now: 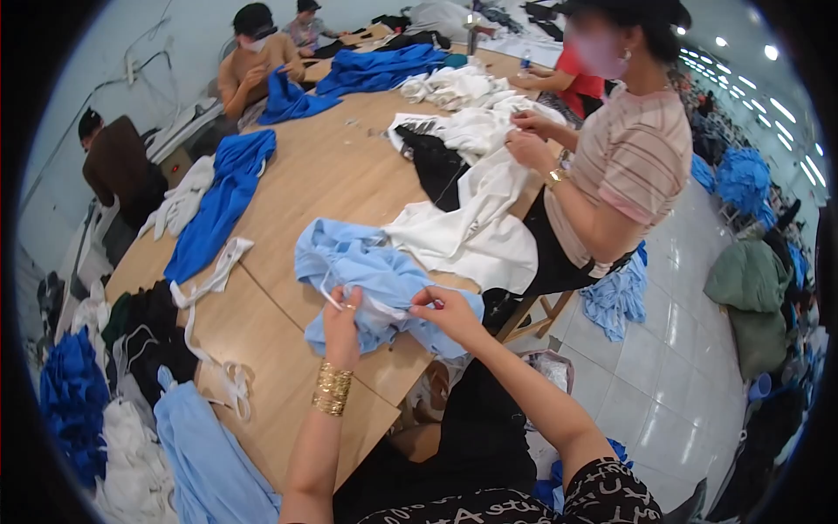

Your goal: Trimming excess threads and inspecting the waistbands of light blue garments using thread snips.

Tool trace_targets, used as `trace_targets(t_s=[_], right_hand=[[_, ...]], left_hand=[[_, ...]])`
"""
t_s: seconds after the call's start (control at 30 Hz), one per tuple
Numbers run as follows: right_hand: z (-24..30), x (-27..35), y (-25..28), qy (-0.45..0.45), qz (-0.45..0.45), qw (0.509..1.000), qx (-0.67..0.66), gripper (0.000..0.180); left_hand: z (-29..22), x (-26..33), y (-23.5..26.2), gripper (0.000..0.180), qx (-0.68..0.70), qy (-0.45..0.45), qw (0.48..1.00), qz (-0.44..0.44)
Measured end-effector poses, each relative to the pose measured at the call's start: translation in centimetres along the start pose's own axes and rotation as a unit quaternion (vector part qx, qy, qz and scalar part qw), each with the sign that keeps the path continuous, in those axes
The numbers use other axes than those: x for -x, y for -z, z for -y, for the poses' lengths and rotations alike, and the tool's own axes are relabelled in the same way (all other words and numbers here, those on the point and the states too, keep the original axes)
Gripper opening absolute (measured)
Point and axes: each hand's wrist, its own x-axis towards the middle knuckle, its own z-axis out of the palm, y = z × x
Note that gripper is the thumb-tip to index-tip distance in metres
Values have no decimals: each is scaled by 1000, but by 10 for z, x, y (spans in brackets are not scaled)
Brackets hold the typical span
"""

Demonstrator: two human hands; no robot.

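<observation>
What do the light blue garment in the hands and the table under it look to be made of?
Light blue garment: soft matte fabric, probably a knit, since it bunches and folds loosely. Table: wood or wood-look board, with a smooth tan surface and faint grain; which one is unclear.

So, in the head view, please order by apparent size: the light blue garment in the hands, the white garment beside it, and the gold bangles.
1. white garment
2. light blue garment, which looks close to it; bunching makes this order unsure
3. gold bangles, clearly the smallest
</observation>
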Motion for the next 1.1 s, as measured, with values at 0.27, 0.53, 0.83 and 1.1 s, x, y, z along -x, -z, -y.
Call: trace_targets(t_s=[0.27,0.53,0.83,1.1], right_hand=[[59,-3,-3,78,46,996,-1,14],[181,-13,30,166,-9,986,17,37],[184,-11,26,48,211,973,-75,22],[201,23,54,14,150,980,-127,13]], left_hand=[[-83,-23,-4,24,-138,-62,982,116],[-196,-5,-41,29,-316,-18,908,274],[-220,34,-39,33,-372,0,824,428],[-183,47,11,40,-282,162,810,488]])
